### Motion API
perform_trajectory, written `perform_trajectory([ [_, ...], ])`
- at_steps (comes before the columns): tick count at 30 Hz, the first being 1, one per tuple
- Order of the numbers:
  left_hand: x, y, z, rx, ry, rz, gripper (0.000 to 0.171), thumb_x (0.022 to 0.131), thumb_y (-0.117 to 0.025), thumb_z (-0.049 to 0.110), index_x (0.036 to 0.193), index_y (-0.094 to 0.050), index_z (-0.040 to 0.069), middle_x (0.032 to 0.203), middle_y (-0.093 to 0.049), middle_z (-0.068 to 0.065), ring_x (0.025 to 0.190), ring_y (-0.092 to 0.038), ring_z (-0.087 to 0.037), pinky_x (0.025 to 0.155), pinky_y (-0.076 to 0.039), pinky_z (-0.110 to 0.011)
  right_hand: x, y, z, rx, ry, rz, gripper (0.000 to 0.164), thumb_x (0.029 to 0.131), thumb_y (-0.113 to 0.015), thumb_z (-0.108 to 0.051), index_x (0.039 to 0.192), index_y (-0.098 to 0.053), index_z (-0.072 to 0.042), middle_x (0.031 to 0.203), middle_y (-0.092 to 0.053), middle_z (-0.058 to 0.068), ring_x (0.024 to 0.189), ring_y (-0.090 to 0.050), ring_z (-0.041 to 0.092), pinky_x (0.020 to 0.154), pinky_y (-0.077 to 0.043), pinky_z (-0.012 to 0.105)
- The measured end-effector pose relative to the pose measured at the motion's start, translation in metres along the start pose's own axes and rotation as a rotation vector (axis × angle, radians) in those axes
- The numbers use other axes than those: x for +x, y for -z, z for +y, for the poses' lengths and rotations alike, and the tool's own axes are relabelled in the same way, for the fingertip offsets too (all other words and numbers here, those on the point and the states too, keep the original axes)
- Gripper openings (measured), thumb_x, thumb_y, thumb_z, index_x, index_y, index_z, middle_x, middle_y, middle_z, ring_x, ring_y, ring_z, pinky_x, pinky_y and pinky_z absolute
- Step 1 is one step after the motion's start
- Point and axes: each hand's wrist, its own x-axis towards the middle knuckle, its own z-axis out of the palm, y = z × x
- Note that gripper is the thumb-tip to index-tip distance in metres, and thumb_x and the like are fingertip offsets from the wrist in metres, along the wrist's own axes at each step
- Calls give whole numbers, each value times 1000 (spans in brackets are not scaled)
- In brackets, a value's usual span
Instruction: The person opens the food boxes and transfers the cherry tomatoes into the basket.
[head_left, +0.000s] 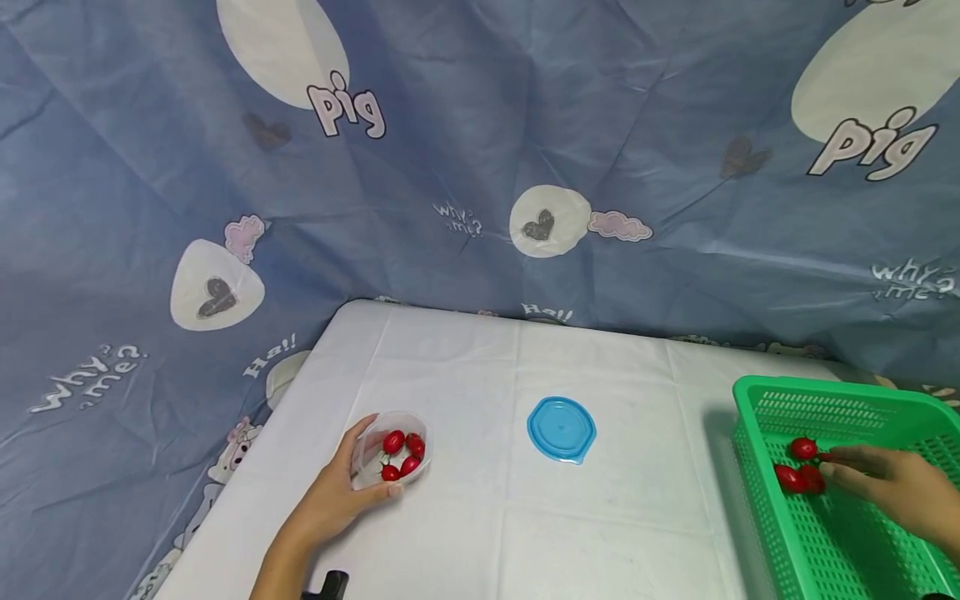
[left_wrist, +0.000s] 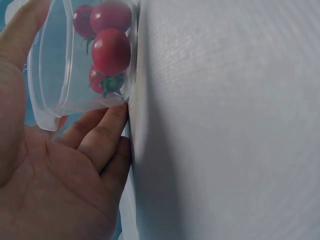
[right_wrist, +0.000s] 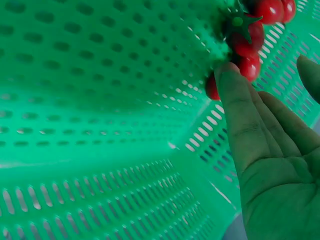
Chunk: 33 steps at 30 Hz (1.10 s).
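Note:
In the head view, my left hand [head_left: 330, 500] grips a clear round plastic tub [head_left: 366, 468] from its left side, thumb along the near wall. Several red cherry tomatoes [head_left: 393, 442] lie inside it. The left wrist view shows the tub [left_wrist: 55, 75] low at the white tabletop, fingers curving under its side. Far to the right, my right hand [head_left: 892, 483] reaches into a green slotted basket [head_left: 780, 521]. Its fingers are nearly straight, fingertips right at several cherry tomatoes [head_left: 789, 478]. In the right wrist view the index fingertip overlaps a tomato [right_wrist: 213, 88], and the thumb stands apart.
A blue round lid [head_left: 561, 429] with a small tab lies on the white-covered table [head_left: 600, 525] between tub and basket. Behind the table hangs a blue printed cloth [head_left: 450, 150]. The basket's raised walls surround the right hand.

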Motion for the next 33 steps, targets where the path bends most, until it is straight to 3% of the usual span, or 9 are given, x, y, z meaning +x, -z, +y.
perform_trajectory([
  [5,1,0,-1,-1,-3,0,103,69,-82,53,147,-15,52,150,-40,-4,140,-27,-42,103,-21,-71,-5,10,-9,29,-1,53,77,98,-47,-52,129,-46,19,120,-48,45,94,-54,59,67,-48,56],
  [10,1,0,-3,0,-4,5,103,68,-82,54,146,-16,52,150,-40,-4,140,-27,-42,103,-21,-71,-8,20,-39,93,92,162,68,99,-52,-42,135,-43,14,125,-49,41,103,-51,59,71,-48,55],
  [13,1,0,-3,-15,-16,8,104,68,-83,52,148,-16,48,149,-42,-4,140,-27,-39,104,-19,-70,-7,29,-58,149,149,198,65,98,-56,-40,139,-42,8,125,-56,31,102,-65,17,74,-51,40],
  [15,1,0,-3,-22,-26,8,105,69,-83,51,150,-17,45,149,-42,-3,140,-27,-38,105,-19,-69,-6,36,-71,177,187,209,63,96,-58,-39,141,-43,2,126,-59,23,96,-57,-11,71,-51,27],
  [17,1,0,-2,-26,-30,6,105,69,-83,51,151,-17,43,149,-42,-3,140,-27,-37,105,-18,-69,-6,41,-85,209,226,208,57,96,-59,-38,141,-47,-5,127,-60,15,93,-44,-25,67,-48,14],
  [24,0,1,-4,-3,-26,22,104,69,-83,52,149,-17,46,149,-41,-5,139,-27,-42,103,-20,-71,1,46,-150,313,445,145,40,98,-58,-24,136,-54,-11,128,-61,7,103,-60,-6,75,-51,13],
  [28,-1,1,-4,-7,-28,24,103,69,-83,51,148,-17,49,148,-43,-3,139,-28,-42,103,-20,-71,9,41,-192,369,532,69,39,98,-59,-26,134,-55,-14,126,-63,0,107,-62,3,80,-52,17],
  [33,1,0,-4,-27,-54,22,102,69,-83,50,147,-18,49,147,-45,-1,140,-29,-38,105,-19,-69,18,30,-243,420,653,-25,41,96,-61,-27,133,-56,-11,125,-63,1,111,-62,13,84,-52,22],
])
